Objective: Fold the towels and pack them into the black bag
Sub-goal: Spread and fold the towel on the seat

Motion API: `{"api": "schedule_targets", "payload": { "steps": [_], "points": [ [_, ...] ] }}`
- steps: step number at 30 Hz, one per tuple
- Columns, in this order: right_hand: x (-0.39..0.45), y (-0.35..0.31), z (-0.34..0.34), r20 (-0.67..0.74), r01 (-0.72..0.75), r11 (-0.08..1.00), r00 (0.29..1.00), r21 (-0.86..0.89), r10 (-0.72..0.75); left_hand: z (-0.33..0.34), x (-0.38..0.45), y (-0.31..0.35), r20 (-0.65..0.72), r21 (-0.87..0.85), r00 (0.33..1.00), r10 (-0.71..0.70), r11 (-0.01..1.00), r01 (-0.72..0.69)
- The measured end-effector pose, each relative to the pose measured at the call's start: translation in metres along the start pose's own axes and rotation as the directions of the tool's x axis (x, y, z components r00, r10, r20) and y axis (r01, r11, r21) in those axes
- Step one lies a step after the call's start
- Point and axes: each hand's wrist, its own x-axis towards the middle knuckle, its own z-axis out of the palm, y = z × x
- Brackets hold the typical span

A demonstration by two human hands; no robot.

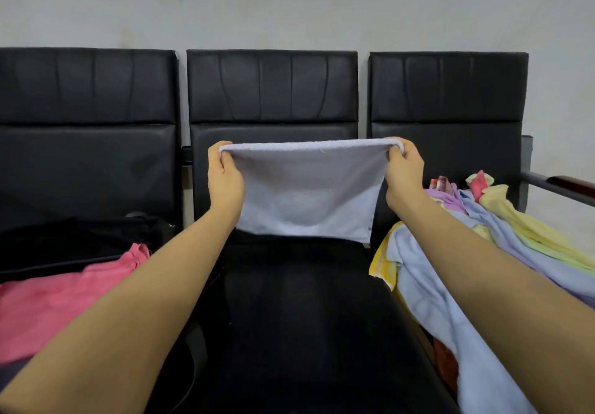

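Above the middle seat (299, 301), a pale towel (306, 194) is hanging doubled over, its folded top edge stretched between the left hand (223, 178) and the right hand (404, 172), each pinching a corner. If either pinch is slipping, the layers could be sliding apart and spoiling the fold. The black bag (80, 239) is sitting on the left seat, with a pink towel (64, 297) lying partly over it; unfolded towels (483, 252) are piling on the right, close enough to snag.

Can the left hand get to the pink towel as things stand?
Probably not yet: the left hand pinches a corner of the pale blue towel. The pink towel lies uncovered under that forearm, so once freed, likely yes.
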Motion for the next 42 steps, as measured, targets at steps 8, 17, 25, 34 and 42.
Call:
{"api": "schedule_targets", "payload": {
  "steps": [8, 17, 25, 34, 42],
  "points": [
    [-0.044, 0.050, -0.036, -0.043, -0.076, 0.967, 0.997, -0.245, 0.068, -0.008, -0.075, -0.038, -0.180, 0.235, 0.971, -0.159, 0.951, 0.199],
    [-0.081, 0.078, -0.065, -0.170, -0.280, 0.809, 0.960, -0.517, 0.224, -0.028, -0.101, -0.068, -0.109, 0.722, 0.979, -0.172, 0.663, 0.197],
    [-0.089, 0.132, -0.067, 0.012, -0.224, 0.728, 0.953, -0.648, 0.304, -0.033, -0.109, -0.118, 0.118, 0.944, 0.928, -0.354, 0.329, 0.005],
    [-0.087, 0.170, -0.054, 0.128, -0.046, 0.461, 0.932, -0.886, 0.339, -0.026, -0.113, -0.161, 0.334, 0.943, 0.890, -0.311, 0.111, -0.315],
    [-0.071, 0.172, -0.039, 0.152, 0.050, 0.425, 0.966, -0.904, 0.209, -0.018, -0.084, -0.170, 0.430, 0.893, 0.876, -0.218, -0.039, -0.448]
  ]
}}
